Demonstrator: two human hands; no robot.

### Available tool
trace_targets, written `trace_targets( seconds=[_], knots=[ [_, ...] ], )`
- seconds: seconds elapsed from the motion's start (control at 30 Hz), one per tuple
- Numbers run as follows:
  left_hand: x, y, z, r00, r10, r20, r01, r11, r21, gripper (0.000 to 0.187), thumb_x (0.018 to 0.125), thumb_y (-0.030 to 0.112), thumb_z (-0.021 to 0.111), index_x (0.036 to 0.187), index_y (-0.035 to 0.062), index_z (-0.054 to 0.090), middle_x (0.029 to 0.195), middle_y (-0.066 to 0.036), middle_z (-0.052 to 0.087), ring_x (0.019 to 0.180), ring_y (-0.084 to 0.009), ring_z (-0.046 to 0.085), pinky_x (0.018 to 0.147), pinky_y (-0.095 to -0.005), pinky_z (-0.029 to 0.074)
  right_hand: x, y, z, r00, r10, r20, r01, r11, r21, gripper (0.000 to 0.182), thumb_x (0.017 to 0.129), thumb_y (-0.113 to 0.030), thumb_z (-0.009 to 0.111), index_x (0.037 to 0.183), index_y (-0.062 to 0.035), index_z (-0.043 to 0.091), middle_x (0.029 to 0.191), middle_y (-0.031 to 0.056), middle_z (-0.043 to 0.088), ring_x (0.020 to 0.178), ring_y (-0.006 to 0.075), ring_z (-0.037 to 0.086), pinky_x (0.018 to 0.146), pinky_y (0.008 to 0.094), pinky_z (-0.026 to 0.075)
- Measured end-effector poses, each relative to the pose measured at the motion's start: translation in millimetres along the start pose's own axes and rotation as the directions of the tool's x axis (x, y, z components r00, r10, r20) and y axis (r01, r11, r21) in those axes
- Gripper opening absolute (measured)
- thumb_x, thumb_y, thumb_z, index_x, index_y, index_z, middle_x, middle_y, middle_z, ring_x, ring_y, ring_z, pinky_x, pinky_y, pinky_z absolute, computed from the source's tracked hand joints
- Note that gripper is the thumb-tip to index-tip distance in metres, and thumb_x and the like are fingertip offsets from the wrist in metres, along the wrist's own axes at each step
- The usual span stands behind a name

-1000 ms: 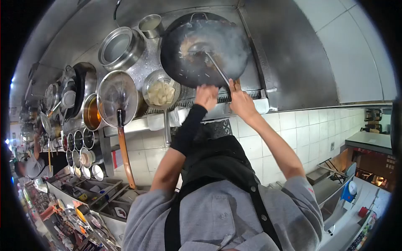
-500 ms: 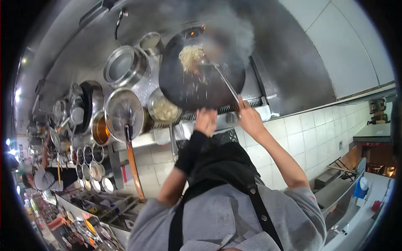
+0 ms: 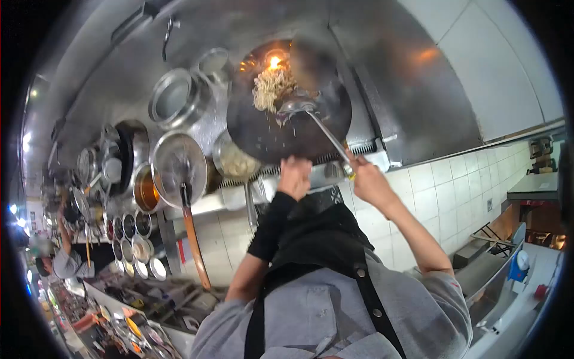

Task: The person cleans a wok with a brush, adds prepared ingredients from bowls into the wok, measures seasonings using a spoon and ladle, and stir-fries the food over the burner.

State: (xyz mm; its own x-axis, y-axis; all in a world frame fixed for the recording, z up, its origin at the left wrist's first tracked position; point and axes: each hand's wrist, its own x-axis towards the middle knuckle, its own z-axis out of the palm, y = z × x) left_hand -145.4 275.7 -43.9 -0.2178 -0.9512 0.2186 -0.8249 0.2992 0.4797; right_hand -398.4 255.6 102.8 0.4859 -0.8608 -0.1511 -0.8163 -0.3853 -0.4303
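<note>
A large dark wok (image 3: 251, 128) sits over the burner, with pale noodles (image 3: 273, 87) and some loose shreds in it. Flame (image 3: 275, 62) shows at its far side. My left hand (image 3: 295, 177), with a black sleeve on the forearm, is closed at the wok's near rim; its fingertips and exact grip are partly hidden. My right hand (image 3: 372, 182) is wrapped round the handle end of a long metal ladle (image 3: 326, 130). The ladle's bowl rests in the wok, touching or just right of the noodles.
Left of the wok stand a strainer or ladle with pale pieces (image 3: 235, 160), a steel pot (image 3: 172, 99), and a wooden-handled pan (image 3: 178, 164). Several seasoning containers (image 3: 142, 221) sit farther left. Another person (image 3: 66, 260) is at the far left. A steel wall rises behind.
Flame has flared up at the wok's far side and the smoke has thinned. My right hand has shifted slightly right and nearer to me, with the ladle bowl lower in the wok.
</note>
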Motion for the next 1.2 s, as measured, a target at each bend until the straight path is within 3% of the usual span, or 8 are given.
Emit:
trace_targets(
  seconds=[0.13,0.23,0.37,0.63,0.8,0.9,1.0,1.2],
  knots=[
    [87,-28,-23,0.987,-0.102,-0.124,0.063,0.957,-0.282,0.021,0.09,0.023,0.059,0.074,0.0109,0.063,0.075,-0.015,0.066,0.081,-0.0435,0.06,0.075,-0.0555,0.041,13,0,1,0.998,-0.045,0.046,0.042,0.997,0.058,0.079,0.073,0.009,0.053,0.151,0.0023,0.04,0.117,0.0349,0.061,0.103,0.0495,0.064,0.094,0.0525,0.052],
    [86,-68,39,0.981,0.018,-0.192,0.016,0.985,0.174,0.012,0.083,0.01,0.058,0.077,0.014,0.067,0.082,-0.013,0.07,0.088,-0.0329,0.065,0.077,-0.0462,0.046,50,-3,58,0.996,-0.015,-0.086,0.017,0.999,0.032,0.078,0.074,0.01,0.053,0.15,0.0024,0.039,0.121,0.0359,0.06,0.101,0.0502,0.064,0.091,0.0529,0.053],
    [10,-23,31,0.946,0.015,-0.323,-0.042,0.996,-0.076,0.006,0.081,0.014,0.061,0.084,0.0144,0.066,0.091,-0.009,0.067,0.106,-0.0369,0.06,0.091,-0.057,0.041,23,-12,29,0.983,0.029,-0.183,-0.016,0.997,0.075,0.083,0.072,0.011,0.06,0.152,0.0015,0.039,0.113,0.0344,0.063,0.096,0.0495,0.066,0.086,0.0523,0.054],
    [115,-69,20,0.991,-0.12,-0.065,0.117,0.992,-0.044,0.021,0.09,0.02,0.059,0.074,0.0077,0.067,0.089,-0.016,0.071,0.092,-0.0384,0.064,0.081,-0.0516,0.045,101,3,49,0.899,0.21,-0.384,-0.084,0.944,0.32,0.06,0.077,0.003,0.052,0.137,0.0101,0.053,0.082,0.0353,0.064,0.077,0.053,0.065,0.078,0.0523,0.054],
    [116,-63,18,0.977,-0.135,-0.163,0.141,0.989,0.03,0.021,0.092,0.022,0.06,0.081,0.0079,0.072,0.091,-0.016,0.071,0.091,-0.0365,0.065,0.082,-0.0502,0.046,182,11,79,0.959,0.28,0.044,-0.176,0.467,0.867,0.045,0.081,0.0,0.059,0.125,0.0089,0.063,0.06,0.0101,0.06,0.044,0.0188,0.06,0.04,0.0361,0.047],
    [116,-59,12,0.98,-0.16,-0.12,0.161,0.987,0.002,0.02,0.091,0.022,0.061,0.082,0.0079,0.073,0.089,-0.014,0.072,0.093,-0.0372,0.064,0.082,-0.0501,0.045,152,-13,59,0.969,0.248,-0.002,-0.111,0.442,0.89,0.045,0.081,-0.002,0.062,0.125,0.0099,0.064,0.062,0.0054,0.06,0.043,0.0151,0.056,0.038,0.0348,0.044],
    [112,-59,14,0.977,-0.195,-0.088,0.197,0.98,0.012,0.019,0.089,0.023,0.063,0.084,0.0092,0.075,0.087,-0.013,0.073,0.099,-0.0355,0.064,0.085,-0.0492,0.044,151,-27,38,0.959,-0.015,-0.284,0.111,0.939,0.325,0.058,0.075,0.001,0.061,0.133,0.0103,0.058,0.078,0.0214,0.068,0.069,0.0343,0.07,0.066,0.0441,0.056],
    [117,-72,19,0.985,-0.167,-0.051,0.165,0.985,-0.048,0.019,0.09,0.022,0.061,0.083,0.0094,0.073,0.085,-0.014,0.073,0.097,-0.036,0.066,0.086,-0.0494,0.044,113,-9,25,0.962,-0.266,-0.052,0.251,0.947,-0.202,0.073,0.077,0.002,0.063,0.147,0.0056,0.041,0.116,0.0278,0.065,0.097,0.0454,0.068,0.088,0.0503,0.056]
  ],
)
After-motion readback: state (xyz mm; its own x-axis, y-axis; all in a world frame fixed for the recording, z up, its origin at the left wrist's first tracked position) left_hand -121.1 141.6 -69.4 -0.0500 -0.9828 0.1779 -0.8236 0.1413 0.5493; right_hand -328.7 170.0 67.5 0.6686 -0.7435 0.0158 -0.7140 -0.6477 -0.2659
